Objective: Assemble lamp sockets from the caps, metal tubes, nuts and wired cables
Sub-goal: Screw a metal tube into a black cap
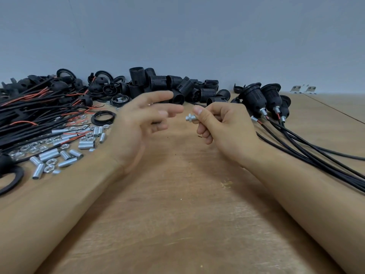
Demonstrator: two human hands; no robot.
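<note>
Our right hand (219, 123) pinches a metal tube (190, 117) with a nut already on it, held above the surface (177, 204); our left hand (146, 119) hangs loose, fingers apart and empty. Three finished sockets (264, 99) lie at right (loose tubes, nuts (51, 153) and wired cables (29, 113) remain plentiful). We see no readable writing.
</note>
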